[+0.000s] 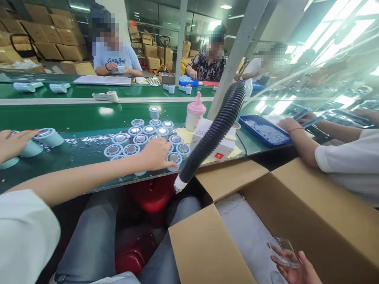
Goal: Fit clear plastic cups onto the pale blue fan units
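One clear piece (286,252) in right grip (296,273); left grip (159,153) (partly hidden) at cylinders (131,150), unclear.

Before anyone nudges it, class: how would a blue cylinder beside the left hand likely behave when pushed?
A pushed blue cylinder would probably bump those around it, as they stand crowded near the left hand. Its round side suggests rolling if tipped. Its crisp, undented shape hints at stiffness.

The green bench (80,152) carries clustered light-blue parts (140,139). To their right are a pink-topped bottle (195,114), a yellowish sheet (184,135) under a white box (224,146), and a blue tray (257,135) of pale pieces (266,131).
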`<state>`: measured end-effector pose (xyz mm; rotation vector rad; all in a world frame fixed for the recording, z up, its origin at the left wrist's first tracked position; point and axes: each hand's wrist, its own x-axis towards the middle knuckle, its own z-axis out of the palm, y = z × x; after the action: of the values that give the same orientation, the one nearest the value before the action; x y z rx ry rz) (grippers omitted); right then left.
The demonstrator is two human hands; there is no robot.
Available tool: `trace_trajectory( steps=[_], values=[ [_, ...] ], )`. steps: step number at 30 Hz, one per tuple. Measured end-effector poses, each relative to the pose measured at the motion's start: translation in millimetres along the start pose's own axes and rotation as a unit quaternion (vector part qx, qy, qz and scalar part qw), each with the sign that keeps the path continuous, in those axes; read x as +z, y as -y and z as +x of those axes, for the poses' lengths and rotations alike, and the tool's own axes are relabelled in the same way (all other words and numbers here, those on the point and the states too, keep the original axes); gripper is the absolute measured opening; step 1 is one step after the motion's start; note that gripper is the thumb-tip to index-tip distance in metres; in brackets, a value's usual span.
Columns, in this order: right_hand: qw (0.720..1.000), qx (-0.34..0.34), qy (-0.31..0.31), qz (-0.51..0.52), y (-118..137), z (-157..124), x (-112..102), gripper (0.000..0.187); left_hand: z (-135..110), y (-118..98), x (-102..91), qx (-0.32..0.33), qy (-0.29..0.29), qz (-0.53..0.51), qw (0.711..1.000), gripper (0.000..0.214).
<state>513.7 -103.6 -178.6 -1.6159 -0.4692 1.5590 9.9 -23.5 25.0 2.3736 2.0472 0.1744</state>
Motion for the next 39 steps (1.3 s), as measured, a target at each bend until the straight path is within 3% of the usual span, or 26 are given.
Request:
trace_trajectory(
  steps=[4, 9, 11, 12, 13, 14, 15, 17, 18, 19, 21, 22, 24, 27, 29, 30, 32, 35, 39],
  values=[
    [0.996, -0.044, 0.076, 0.012, 20, -33, 50, 0.044, 5, -21, 18.7, 0.115, -0.017, 0.052, 0.992, 0.052],
    [0.986, -0.079, 0.145, -0.019, 21, -69, 87, 0.044, -6, -17, 8.4, 0.105, -0.038, 0.004, 0.994, 0.045],
    [0.978, -0.105, 0.173, -0.053, 9, -82, 102, 0.044, -27, -11, 4.0, 0.057, -0.034, -0.102, 0.993, 0.047],
    [0.969, -0.130, 0.193, -0.082, 2, -89, 112, 0.044, -39, -8, 4.2, 0.020, -0.011, -0.202, 0.979, 0.047],
    [0.954, -0.168, 0.214, -0.123, -4, -98, 123, 0.043, -53, -6, 6.6, -0.021, 0.029, -0.327, 0.944, 0.047],
    [0.930, -0.220, 0.236, -0.177, -11, -107, 136, 0.042, -67, -4, 11.1, -0.060, 0.082, -0.459, 0.883, 0.047],
    [0.893, -0.286, 0.250, -0.241, -16, -119, 151, 0.041, -80, -3, 17.4, -0.092, 0.141, -0.573, 0.802, 0.046],
    [0.778, -0.423, 0.266, -0.381, -22, -142, 183, 0.045, -103, -5, 33.4, -0.134, 0.237, -0.709, 0.651, 0.041],
    [0.711, -0.490, 0.261, -0.431, -23, -153, 200, 0.050, -113, -7, 41.3, -0.153, 0.265, -0.740, 0.599, 0.039],
    [0.651, -0.548, 0.248, -0.464, -22, -162, 216, 0.053, -121, -10, 48.1, -0.167, 0.288, -0.752, 0.569, 0.038],
    [0.569, -0.618, 0.202, -0.503, -20, -175, 243, 0.056, -132, -15, 56.3, -0.174, 0.332, -0.736, 0.563, 0.038],
    [0.546, -0.632, 0.179, -0.520, -19, -178, 254, 0.057, -135, -17, 57.4, -0.161, 0.353, -0.716, 0.581, 0.038],
    [0.528, -0.624, 0.145, -0.557, -17, -179, 269, 0.054, -139, -19, 54.4, -0.107, 0.388, -0.654, 0.641, 0.037],
    [0.557, -0.560, 0.172, -0.588, -15, -175, 276, 0.036, -141, -19, 44.7, -0.010, 0.329, -0.548, 0.769, 0.030],
    [0.611, -0.498, 0.246, -0.564, -14, -172, 276, 0.020, -145, -18, 41.1, 0.031, 0.240, -0.487, 0.839, 0.022],
    [0.643, -0.467, 0.284, -0.536, -13, -171, 275, 0.013, -147, -18, 41.0, 0.039, 0.197, -0.469, 0.860, 0.019],
    [0.708, -0.415, 0.326, -0.469, -12, -172, 274, 0.003, -152, -18, 44.6, 0.038, 0.147, -0.462, 0.874, 0.025],
    [0.787, -0.363, 0.319, -0.385, -9, -176, 274, 0.024, -158, -18, 55.6, 0.031, 0.115, -0.467, 0.876, 0.059],
    [0.858, -0.306, 0.281, -0.300, -8, -177, 275, 0.031, -161, -16, 68.1, 0.078, 0.080, -0.467, 0.877, 0.064]
  ],
)
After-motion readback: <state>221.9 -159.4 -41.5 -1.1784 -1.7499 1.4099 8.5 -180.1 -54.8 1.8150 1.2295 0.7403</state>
